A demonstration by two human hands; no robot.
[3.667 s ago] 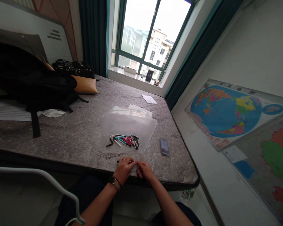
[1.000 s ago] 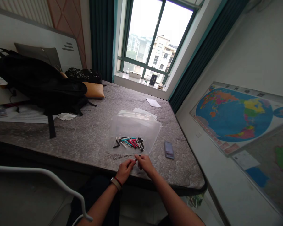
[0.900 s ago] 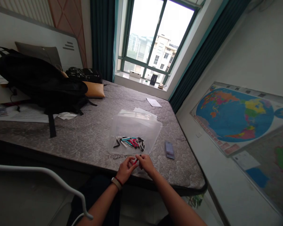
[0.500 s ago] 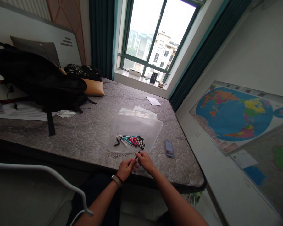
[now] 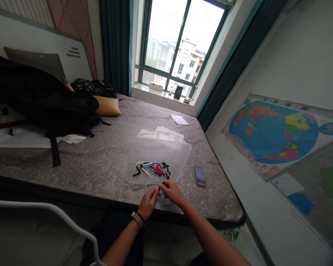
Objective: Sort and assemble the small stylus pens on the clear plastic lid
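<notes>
Where the two hands meet, just inside the near edge of the mattress (image 5: 105,162), a small pen-like piece (image 5: 161,186) is pinched between them: the left hand (image 5: 150,201) has its fingertips closed on the lower, reddish end, and the right hand (image 5: 170,192) has its thumb and forefinger closed on the upper, dark end. Both grips look tight on that one piece, though it is too small to tell whether it is one part or two being fitted together. Its long axis runs up and away from the person, tilted a little toward the right, so the dark tip points at the pile beyond.

That pile (image 5: 153,169), a loose heap of short black, teal, red and silver sticks, lies straight ahead of the grip, on the near part of a clear plastic sheet (image 5: 169,147). Most of them lie crosswise, roughly parallel to the near edge. The sheet's near border sits just beyond the fingertips. The right hand is the nearer of the two to the pile, almost touching the sheet; the left sits slightly back toward the edge.

Further right, apart from the sheet, a small dark card (image 5: 200,176) lies flat. A black backpack (image 5: 41,103) rests well away at the far left.
</notes>
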